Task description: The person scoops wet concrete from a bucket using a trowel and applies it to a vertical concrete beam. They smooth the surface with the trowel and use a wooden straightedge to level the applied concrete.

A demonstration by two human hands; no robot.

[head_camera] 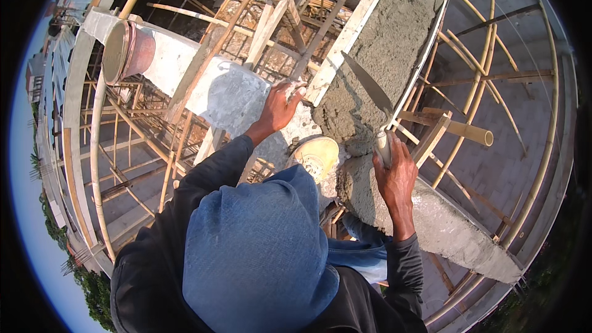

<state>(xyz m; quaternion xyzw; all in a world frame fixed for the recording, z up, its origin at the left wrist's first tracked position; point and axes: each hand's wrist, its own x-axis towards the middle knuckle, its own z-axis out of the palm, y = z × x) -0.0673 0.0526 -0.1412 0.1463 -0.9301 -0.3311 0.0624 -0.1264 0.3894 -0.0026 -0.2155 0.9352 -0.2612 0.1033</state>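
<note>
My right hand [397,164] grips the handle of a trowel [367,84]. Its long, pointed steel blade lies over wet grey concrete [400,23] between board sides. My left hand [280,106] is at the edge of a pale concrete beam [236,90], close to the end of a wooden form board [354,32]. Pale dust coats its fingertips, and what lies under them is hidden. Between my hands, a yellowish plastic container [317,155] with mortar stains rests near the beam junction. More wet concrete [360,189] is heaped below the trowel handle.
A reddish bucket [129,51] lies on its side on the pale beam. Bamboo poles [488,55] and timber props surround the beams, with deep drops on both sides. A cut bamboo end [485,138] juts out right of my right hand. A rough-topped beam [462,233] runs lower right.
</note>
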